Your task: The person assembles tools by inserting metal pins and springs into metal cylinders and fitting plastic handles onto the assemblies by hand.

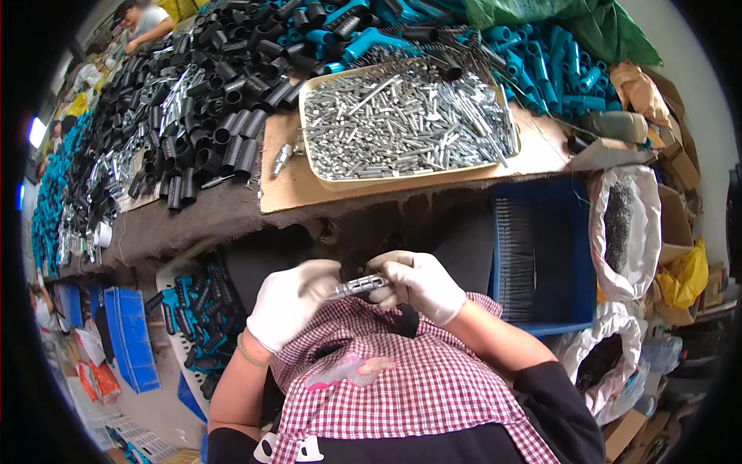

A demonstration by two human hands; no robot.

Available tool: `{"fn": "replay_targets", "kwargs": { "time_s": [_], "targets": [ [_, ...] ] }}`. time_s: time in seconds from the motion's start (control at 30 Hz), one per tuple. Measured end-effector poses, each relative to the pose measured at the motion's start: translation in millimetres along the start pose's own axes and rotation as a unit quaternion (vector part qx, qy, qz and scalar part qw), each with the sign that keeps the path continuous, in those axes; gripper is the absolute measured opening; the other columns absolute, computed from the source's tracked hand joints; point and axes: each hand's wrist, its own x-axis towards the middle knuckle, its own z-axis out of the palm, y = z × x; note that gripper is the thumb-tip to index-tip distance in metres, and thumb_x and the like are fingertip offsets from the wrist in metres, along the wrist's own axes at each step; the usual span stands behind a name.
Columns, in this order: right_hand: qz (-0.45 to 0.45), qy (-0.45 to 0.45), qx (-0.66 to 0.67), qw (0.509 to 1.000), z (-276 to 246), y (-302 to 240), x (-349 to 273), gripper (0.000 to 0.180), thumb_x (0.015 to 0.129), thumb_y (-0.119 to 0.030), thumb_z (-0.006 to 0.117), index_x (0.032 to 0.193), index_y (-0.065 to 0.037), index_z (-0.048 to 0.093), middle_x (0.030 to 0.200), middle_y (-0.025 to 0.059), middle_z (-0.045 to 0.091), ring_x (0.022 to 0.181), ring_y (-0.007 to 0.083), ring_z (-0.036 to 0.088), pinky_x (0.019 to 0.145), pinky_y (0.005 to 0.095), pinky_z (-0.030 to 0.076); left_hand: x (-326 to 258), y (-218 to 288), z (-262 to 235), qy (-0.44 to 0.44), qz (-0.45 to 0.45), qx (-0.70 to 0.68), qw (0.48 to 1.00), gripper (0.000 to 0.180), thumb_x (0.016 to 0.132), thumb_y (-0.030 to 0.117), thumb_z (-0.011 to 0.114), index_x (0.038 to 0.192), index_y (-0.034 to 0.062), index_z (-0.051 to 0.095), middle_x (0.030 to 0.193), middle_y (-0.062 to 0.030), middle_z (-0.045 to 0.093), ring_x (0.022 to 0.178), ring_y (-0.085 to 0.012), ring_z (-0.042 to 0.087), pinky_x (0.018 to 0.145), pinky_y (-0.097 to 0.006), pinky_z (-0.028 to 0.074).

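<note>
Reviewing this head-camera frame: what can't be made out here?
- Metal part: both ends hidden inside the gloved left hand and right hand; its full shape is unclear.
- Tray of metal pieces: pieces too small to tell apart.
- White sacks: dark contents too small to identify.
- Person at the top left: cut off by the rim.

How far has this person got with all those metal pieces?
Done: hard to say; no finished pile is clearly visible. In hand: the left hand and right hand grip one small metal part. Left: the tray remains heaped with loose metal parts.
</note>
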Motion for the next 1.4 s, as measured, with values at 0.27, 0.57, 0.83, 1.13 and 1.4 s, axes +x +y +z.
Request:
{"fn": "replay_targets", "kwargs": {
  "time_s": [0.27,0.57,0.83,1.13,1.4],
  "targets": [
    [0.022,0.025,-0.016,0.999,-19,28,-7,0.034,0.103,-0.024,0.058,0.124,0.002,0.063,0.097,0.0108,0.072,0.078,0.0142,0.07,0.07,0.0274,0.059,23,20,29,-0.107,0.166,0.224,0.954,0.034,0.076,0.029,0.081,0.106,0.0125,0.076,0.076,-0.01,0.064,0.064,-0.0277,0.065,0.06,-0.036,0.052],
    [-0.178,0.434,-0.364,0.805,-228,6,-67,0.025,0.088,-0.022,0.065,0.101,-0.003,0.076,0.094,0.0157,0.075,0.087,0.024,0.073,0.081,0.0335,0.055,16,17,48,-0.019,-0.008,0.053,0.998,0.023,0.076,0.007,0.072,0.096,-0.0036,0.074,0.082,-0.0175,0.07,0.072,-0.0255,0.068,0.068,-0.033,0.051],
    [-0.084,0.392,-0.714,0.573,-329,81,-72,0.02,0.08,-0.013,0.069,0.099,-0.013,0.076,0.098,0.0122,0.068,0.095,0.0341,0.066,0.084,0.045,0.054,9,7,49,0.019,-0.032,0.031,0.999,0.024,0.077,0.003,0.071,0.1,-0.0048,0.073,0.086,-0.0186,0.071,0.077,-0.0252,0.069,0.073,-0.032,0.052],
    [0.011,0.347,-0.794,0.498,-333,93,-53,0.017,0.076,-0.014,0.071,0.091,-0.006,0.069,0.097,0.0159,0.067,0.093,0.0358,0.067,0.08,0.0468,0.055,12,17,53,0.018,-0.039,0.011,0.999,0.025,0.078,-0.001,0.071,0.103,-0.0054,0.072,0.088,-0.0191,0.071,0.077,-0.0263,0.069,0.073,-0.032,0.052],
    [-0.15,0.459,-0.302,0.822,-261,0,-77,0.023,0.083,-0.012,0.069,0.103,-0.002,0.064,0.088,0.0183,0.07,0.078,0.0284,0.071,0.07,0.0377,0.058,5,3,38,0.021,-0.179,-0.091,0.979,0.033,0.081,0.008,0.07,0.111,-0.0065,0.07,0.099,-0.0193,0.073,0.087,-0.0216,0.07,0.082,-0.031,0.053]
  ]
}}
